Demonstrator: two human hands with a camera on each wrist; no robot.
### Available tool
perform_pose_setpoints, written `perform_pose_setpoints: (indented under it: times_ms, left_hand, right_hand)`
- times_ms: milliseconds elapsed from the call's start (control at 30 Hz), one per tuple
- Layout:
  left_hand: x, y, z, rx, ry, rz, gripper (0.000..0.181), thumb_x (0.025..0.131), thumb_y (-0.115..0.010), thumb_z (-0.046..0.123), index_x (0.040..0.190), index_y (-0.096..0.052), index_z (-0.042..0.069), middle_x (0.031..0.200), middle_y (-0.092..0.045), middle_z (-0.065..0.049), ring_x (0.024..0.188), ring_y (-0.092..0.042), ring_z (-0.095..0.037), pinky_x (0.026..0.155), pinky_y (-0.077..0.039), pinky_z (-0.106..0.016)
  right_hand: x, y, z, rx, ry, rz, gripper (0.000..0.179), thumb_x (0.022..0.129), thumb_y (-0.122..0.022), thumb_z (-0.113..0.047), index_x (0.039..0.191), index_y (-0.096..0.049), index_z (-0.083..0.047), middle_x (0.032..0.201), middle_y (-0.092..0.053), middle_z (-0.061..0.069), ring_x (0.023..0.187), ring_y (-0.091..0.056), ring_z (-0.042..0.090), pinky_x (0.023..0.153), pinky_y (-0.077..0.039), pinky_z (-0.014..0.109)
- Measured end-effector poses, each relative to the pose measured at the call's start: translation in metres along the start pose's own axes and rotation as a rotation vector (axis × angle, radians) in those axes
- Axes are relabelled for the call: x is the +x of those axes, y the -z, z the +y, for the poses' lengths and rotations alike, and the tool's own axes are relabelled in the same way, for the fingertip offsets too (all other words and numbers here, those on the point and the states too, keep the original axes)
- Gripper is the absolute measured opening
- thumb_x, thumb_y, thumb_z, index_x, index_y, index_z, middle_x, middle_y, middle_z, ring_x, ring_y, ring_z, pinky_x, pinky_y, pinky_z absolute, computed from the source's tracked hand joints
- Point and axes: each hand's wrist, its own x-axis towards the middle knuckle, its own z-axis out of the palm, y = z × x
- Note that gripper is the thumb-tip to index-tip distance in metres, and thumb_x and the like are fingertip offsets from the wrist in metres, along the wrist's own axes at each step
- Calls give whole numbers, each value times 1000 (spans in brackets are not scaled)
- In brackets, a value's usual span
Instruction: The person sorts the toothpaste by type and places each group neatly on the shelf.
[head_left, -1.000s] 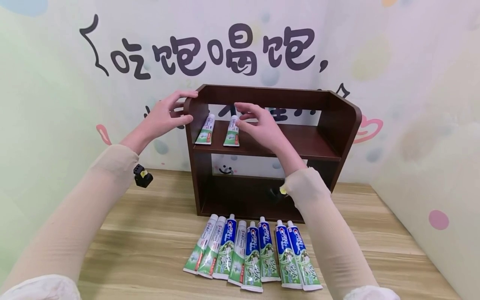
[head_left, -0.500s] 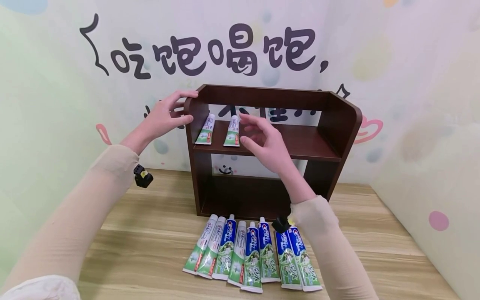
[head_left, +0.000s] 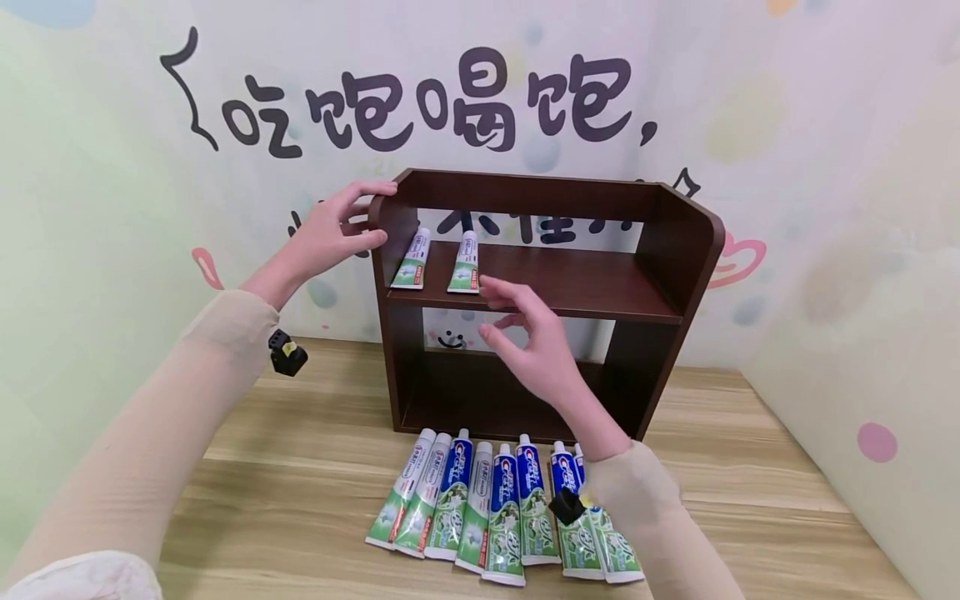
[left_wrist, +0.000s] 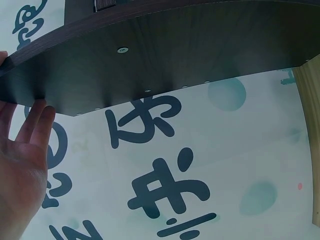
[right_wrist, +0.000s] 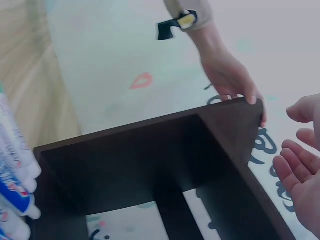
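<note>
My left hand [head_left: 322, 237] grips the upper left corner of a dark brown two-tier wooden shelf [head_left: 592, 279], with its fingertips against the side panel [left_wrist: 165, 55] in the left wrist view. On the upper tier stand two white-and-green toothpaste tubes, one tube [head_left: 411, 260] by the left wall and another tube [head_left: 465, 262] a little to its right. My right hand [head_left: 536, 342] hovers in front of the shelf just below that second tube, fingers loosely bent and holding nothing. It shows at the right edge of the right wrist view, apart from the shelf.
Several toothpaste tubes lie in a row on the wooden table [head_left: 285, 500] before the shelf, some white-and-green tubes [head_left: 408, 492] and some blue-and-green Crest tubes [head_left: 504, 517]. My right forearm [head_left: 637, 492] covers part of the rightmost ones. A printed wall [head_left: 750, 208] stands close behind.
My right hand has come away from the second tube on the upper tier and moved down toward me. The tube stays standing there. My left hand keeps its place on the shelf corner.
</note>
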Motion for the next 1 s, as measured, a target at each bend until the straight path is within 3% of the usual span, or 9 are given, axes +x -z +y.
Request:
perform_pose_setpoints:
  times_ms: [200,367,533,800,1000]
  left_hand:
    - [0,-1,-1,0,-4,0,54,92,-66,10,143,-47,15,155,-42,2,136,-49,-34,104,-50,-27]
    - [-1,-1,-1,7,0,3,54,92,-66,10,142,-49,21,155,-42,3,137,-49,-34,106,-50,-34]
    - [-1,-1,-1,5,-8,2,55,92,-66,9,142,-49,22,156,-41,3,137,-49,-34,109,-48,-41]
    - [-1,-1,-1,2,0,-2,55,92,-66,10,143,-48,21,157,-40,2,138,-47,-35,111,-45,-47]
    - [0,-1,-2,8,-3,0,55,92,-66,11,143,-48,22,157,-40,3,138,-48,-34,109,-47,-43]
  right_hand:
    - [-21,-11,4,-13,-11,-9,52,92,-68,-12,141,-52,-16,132,-62,5,115,-59,17,89,-58,39]
    - [-39,-24,10,-17,1,-35,55,92,-68,-11,144,-50,-19,133,-61,8,116,-59,18,89,-57,31]
    - [-58,-38,16,-22,-7,-63,58,92,-69,-15,146,-48,-18,136,-60,6,117,-59,20,88,-57,30]
    - [-83,-50,22,-33,-98,-132,59,92,-70,-20,146,-47,-24,135,-60,2,117,-58,15,89,-56,26]
    - [-100,-54,28,-36,-156,-176,59,91,-70,-22,146,-47,-25,135,-61,-2,117,-58,15,89,-56,28]
